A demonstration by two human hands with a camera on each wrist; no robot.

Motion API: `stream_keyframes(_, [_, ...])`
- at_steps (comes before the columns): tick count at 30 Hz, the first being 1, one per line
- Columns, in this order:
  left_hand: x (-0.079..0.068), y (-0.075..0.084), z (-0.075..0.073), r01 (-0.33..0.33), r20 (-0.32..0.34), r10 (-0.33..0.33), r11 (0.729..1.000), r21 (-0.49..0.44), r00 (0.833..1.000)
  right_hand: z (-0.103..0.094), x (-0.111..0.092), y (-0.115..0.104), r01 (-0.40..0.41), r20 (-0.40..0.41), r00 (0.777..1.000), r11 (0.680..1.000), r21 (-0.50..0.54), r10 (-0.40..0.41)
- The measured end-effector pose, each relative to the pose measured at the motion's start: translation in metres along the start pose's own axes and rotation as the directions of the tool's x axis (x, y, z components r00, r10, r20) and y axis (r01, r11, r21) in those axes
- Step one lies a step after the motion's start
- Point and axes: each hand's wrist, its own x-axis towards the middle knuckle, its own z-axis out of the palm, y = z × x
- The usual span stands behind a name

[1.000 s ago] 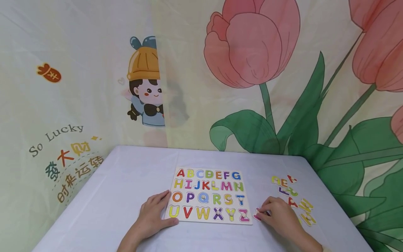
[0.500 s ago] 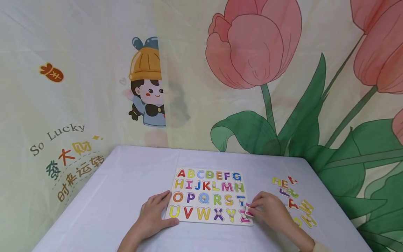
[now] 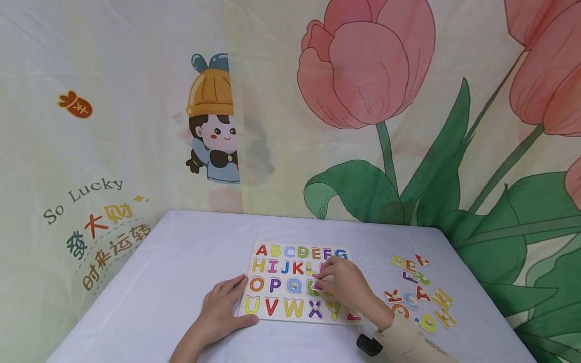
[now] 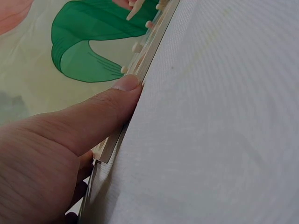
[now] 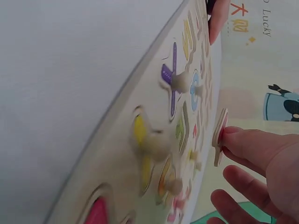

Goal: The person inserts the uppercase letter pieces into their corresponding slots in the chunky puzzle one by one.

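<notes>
A wooden alphabet puzzle board (image 3: pixel 304 319) with knobbed letter pieces lies on the white table. My left hand (image 3: pixel 220 307) is at its near left corner, fingertips against the left side. The thumb (image 4: pixel 112 105) lies straight on the near edge in the left wrist view. Over the board's right half, my right hand (image 3: pixel 347 283) pinches a pink letter piece (image 5: pixel 220 135) between thumb and finger. That piece is seen edge-on, held off the board; its letter cannot be told. A yellow Y (image 3: pixel 333 309) and purple X (image 3: pixel 314 308) sit in the lower row.
Loose letters lie right of the board, including a red A (image 3: pixel 422 294), a light blue C (image 3: pixel 410 301) and a yellow M-like piece (image 3: pixel 445 317). A printed curtain (image 3: pixel 272 126) hangs behind the table (image 3: pixel 181 262). A black device (image 3: pixel 369 345) is near my right sleeve.
My right hand has carried the pink letter piece leftward from beside the board's lower right corner to above its right half. More loose letters are uncovered. My left hand stays in place.
</notes>
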Motion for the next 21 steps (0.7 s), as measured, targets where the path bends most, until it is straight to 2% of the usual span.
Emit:
stream_keyframes(9, [0.0,0.0,0.001,0.005,0.002,-0.005,1.0,-0.011,1.0,0.026,0.039,-0.025,0.032,0.062,0.997,0.999,0.037,-0.035])
stream_keyframes(21, [0.0,-0.004,0.001,-0.045,-0.018,0.045,0.999,-0.006,0.999,0.054,0.078,-0.049,0.071,0.098,0.992,0.997,0.04,-0.075])
